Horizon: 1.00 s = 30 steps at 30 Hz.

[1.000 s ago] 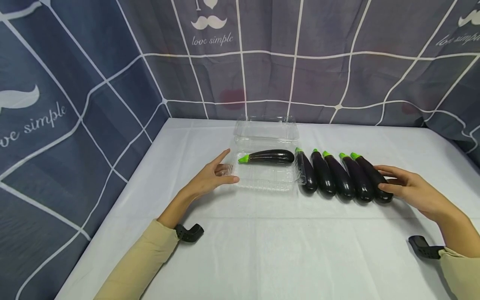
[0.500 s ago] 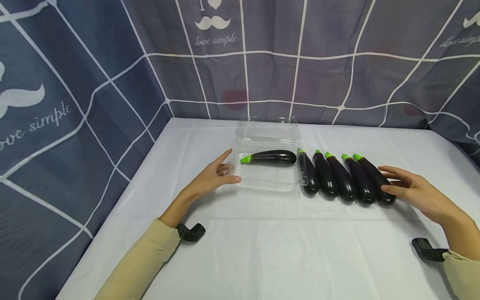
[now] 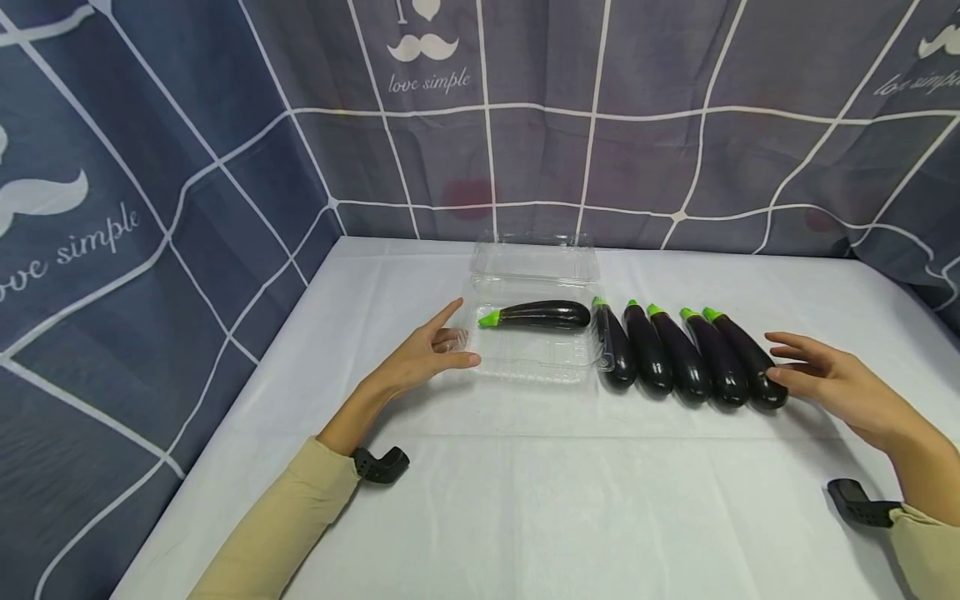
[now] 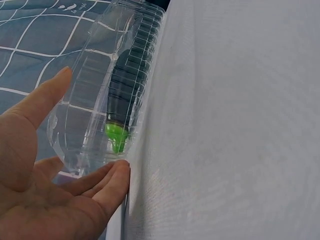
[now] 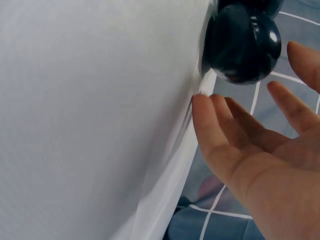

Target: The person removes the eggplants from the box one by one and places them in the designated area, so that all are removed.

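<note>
A clear plastic clamshell box (image 3: 528,362) lies with its lid (image 3: 534,260) folded back on the white table. One dark eggplant with a green stem end (image 3: 546,314) lies crosswise inside it. At the box's left side my left hand (image 3: 423,354) has its fingers spread; in the left wrist view the fingertips (image 4: 120,172) are by the box's end wall. Several more eggplants (image 3: 682,358) lie in a slanted row right of the box, the nearest one partly behind its wall. My right hand (image 3: 843,383) is beside the rightmost eggplant (image 5: 245,45), fingers loosely bent, apart from it in the right wrist view.
The table is covered with a white cloth (image 3: 525,508). Dark curtains with white grid lines (image 3: 637,158) stand along the back and left edges. A black wrist mount (image 3: 382,465) is worn on the left arm.
My right hand has shifted slightly right, away from the rightmost eggplant. The left hand, the box and the eggplants stay where they were; the head view moved a little.
</note>
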Available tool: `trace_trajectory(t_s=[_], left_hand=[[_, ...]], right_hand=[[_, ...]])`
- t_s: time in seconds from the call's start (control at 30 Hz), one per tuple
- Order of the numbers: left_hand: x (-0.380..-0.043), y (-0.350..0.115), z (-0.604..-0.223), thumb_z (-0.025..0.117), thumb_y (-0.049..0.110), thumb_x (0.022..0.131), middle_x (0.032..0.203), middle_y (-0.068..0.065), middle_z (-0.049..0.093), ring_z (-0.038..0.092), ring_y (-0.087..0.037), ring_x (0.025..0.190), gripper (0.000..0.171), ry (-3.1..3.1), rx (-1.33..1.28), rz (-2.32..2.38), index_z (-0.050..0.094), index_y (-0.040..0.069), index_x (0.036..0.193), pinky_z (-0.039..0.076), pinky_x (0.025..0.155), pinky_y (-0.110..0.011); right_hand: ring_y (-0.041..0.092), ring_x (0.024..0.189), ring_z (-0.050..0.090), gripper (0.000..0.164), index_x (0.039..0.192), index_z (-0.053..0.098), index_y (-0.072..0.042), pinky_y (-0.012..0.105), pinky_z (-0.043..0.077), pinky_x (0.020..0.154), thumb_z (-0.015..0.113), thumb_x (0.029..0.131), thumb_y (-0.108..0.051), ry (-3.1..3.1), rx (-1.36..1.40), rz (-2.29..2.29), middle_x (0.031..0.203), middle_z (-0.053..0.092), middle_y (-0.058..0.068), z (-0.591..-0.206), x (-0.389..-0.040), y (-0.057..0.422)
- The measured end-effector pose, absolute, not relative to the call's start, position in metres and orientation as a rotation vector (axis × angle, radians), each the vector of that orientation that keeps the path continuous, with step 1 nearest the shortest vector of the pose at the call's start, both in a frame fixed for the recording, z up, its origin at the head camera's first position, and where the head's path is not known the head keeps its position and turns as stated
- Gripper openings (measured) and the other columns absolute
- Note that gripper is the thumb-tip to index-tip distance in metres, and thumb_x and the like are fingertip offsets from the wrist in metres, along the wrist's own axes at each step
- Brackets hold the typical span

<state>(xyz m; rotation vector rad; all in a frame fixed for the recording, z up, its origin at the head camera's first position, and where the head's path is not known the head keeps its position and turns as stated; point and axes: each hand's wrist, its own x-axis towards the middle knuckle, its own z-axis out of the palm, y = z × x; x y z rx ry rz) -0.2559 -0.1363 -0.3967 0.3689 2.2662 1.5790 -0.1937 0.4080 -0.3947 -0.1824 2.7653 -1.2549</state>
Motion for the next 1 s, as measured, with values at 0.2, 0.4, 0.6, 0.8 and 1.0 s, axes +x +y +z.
trace_trajectory(t_s=[0.2,0.4,0.6,0.8,1.0], left_hand=[[-0.256,-0.137,-0.396,0.081,0.034,0.082,0.152,-0.017,0.035,0.034,-0.032,0.141,0.100,2.251,0.367,1.586,0.016,0.037,0.159,0.032,0.109,-0.052],[-0.256,-0.137,-0.396,0.081,0.035,0.083,0.153,-0.016,0.034,0.034,-0.030,0.141,0.098,2.244,0.376,1.584,0.017,0.044,0.156,0.033,0.109,-0.051],[-0.256,-0.137,-0.397,0.081,0.035,0.082,0.153,-0.016,0.033,0.034,-0.030,0.141,0.098,2.240,0.369,1.589,0.018,0.043,0.156,0.033,0.109,-0.051],[-0.256,-0.137,-0.397,0.081,0.036,0.082,0.153,-0.016,0.034,0.035,-0.030,0.140,0.099,2.249,0.368,1.581,0.017,0.041,0.157,0.033,0.109,-0.051],[-0.256,-0.137,-0.398,0.081,0.036,0.083,0.153,-0.017,0.033,0.034,-0.031,0.140,0.100,2.249,0.377,1.585,0.015,0.037,0.159,0.033,0.109,-0.053]], right_hand=[[-0.014,0.096,0.052,0.051,0.146,0.045,-0.022,0.007,0.042,0.074,0.060,0.099,-0.007,2.802,-0.237,-1.379,0.116,0.048,-0.026,-0.393,-0.190,0.408],[-0.016,0.101,0.047,0.052,0.148,0.045,-0.014,0.006,0.037,0.075,0.061,0.099,-0.014,2.874,-0.233,-1.338,0.118,0.048,-0.026,-0.390,-0.189,0.403],[-0.010,0.114,0.037,0.059,0.151,0.041,-0.011,0.021,0.029,0.095,0.063,0.099,-0.029,2.962,-0.100,-1.234,0.134,0.049,-0.001,-0.385,-0.190,0.387],[-0.011,0.112,0.039,0.054,0.147,0.047,-0.016,0.019,0.028,0.096,0.066,0.097,-0.027,2.976,-0.041,-1.338,0.121,0.048,-0.020,-0.378,-0.190,0.372],[-0.007,0.109,0.047,0.045,0.139,0.055,-0.018,0.006,0.035,0.079,0.068,0.096,-0.017,2.931,-0.142,-1.457,0.117,0.054,-0.022,-0.372,-0.186,0.353]])
